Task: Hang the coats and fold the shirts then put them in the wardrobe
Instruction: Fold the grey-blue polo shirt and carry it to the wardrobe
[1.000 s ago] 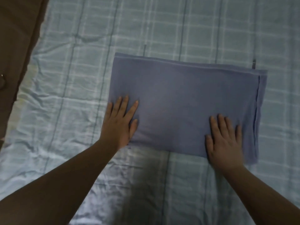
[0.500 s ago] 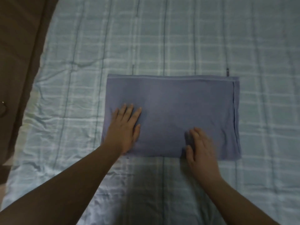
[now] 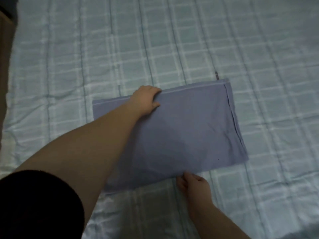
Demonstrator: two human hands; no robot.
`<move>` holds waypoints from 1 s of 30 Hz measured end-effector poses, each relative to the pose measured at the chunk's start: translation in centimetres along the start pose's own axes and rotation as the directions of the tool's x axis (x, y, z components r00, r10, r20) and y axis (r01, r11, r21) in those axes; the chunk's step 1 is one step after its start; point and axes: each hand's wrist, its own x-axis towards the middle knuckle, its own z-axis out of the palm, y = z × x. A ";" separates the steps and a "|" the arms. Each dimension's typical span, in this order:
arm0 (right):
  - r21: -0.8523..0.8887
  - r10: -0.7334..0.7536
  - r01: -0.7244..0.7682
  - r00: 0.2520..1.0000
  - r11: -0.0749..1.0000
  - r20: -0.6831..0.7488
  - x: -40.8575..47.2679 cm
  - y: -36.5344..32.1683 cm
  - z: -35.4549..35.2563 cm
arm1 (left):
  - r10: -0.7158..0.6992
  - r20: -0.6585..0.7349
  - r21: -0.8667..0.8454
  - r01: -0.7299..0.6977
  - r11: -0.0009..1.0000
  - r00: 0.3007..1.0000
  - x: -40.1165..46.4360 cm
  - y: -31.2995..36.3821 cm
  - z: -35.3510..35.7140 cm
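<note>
A blue-grey shirt [image 3: 189,128] lies folded into a flat rectangle on the bed. My left hand [image 3: 146,99] reaches across it and grips the far edge, fingers curled over the hem, thumb on top of the cloth. My right hand [image 3: 193,185] is at the near edge, about the middle, with fingers pinching the cloth's border. My left forearm covers the shirt's left part.
A pale green checked bedsheet [image 3: 224,40] covers the bed all round the shirt. A brown wooden surface [image 3: 5,49] runs along the bed's left edge. A black sleeve [image 3: 34,204] fills the lower left corner.
Both hands left their flat press on the shirt. The left hand moved to the far edge and took hold of it; the right hand drew back to the near edge and pinched it.
</note>
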 end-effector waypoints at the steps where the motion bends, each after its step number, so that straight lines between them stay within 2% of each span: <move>1: 0.130 0.051 -0.052 0.999 0.990 0.010 -0.2 -0.3 0.6 | -0.032 0.005 -0.001 0.032 0.999 0.999 0.5 -0.1 -0.2; 3: 0.283 0.132 -0.141 0.990 0.949 0.049 -0.5 -0.8 1.7 | -0.105 0.051 -0.045 0.108 0.993 0.993 1.5 0.1 -0.9; 7: 0.287 0.215 -0.212 0.976 0.934 0.021 -0.8 -1.1 3.3 | -0.140 0.200 -0.027 0.149 0.989 0.970 3.5 -0.2 -1.9; 12: 0.338 0.306 -0.305 0.951 0.890 0.053 -1.0 -1.8 3.8 | -0.046 0.353 0.094 0.014 0.995 0.935 4.9 0.1 -2.2; 14: 0.382 0.334 -0.351 0.936 0.855 0.112 -1.0 -2.1 3.9 | -0.011 0.382 0.089 -0.025 0.996 0.924 5.0 0.1 -2.5; 18: 0.451 0.311 -0.385 0.922 0.805 0.231 -1.0 -2.1 4.2 | 0.029 0.411 0.003 -0.033 0.999 0.911 5.5 -0.5 -3.5; 22: 0.501 0.284 -0.373 0.926 0.781 0.247 -0.9 -1.6 4.2 | 0.038 0.398 -0.041 -0.023 0.999 0.917 5.3 -0.8 -3.7; 27: 0.483 0.245 -0.329 0.942 0.811 0.231 -1.1 -1.0 3.3 | 0.043 0.361 -0.185 0.026 0.982 0.932 4.2 -1.0 -4.6; 30: 0.425 0.167 -0.241 0.964 0.873 0.205 -2.0 -1.7 2.3 | 0.028 0.353 -0.313 0.089 0.946 0.935 3.0 -0.8 -6.1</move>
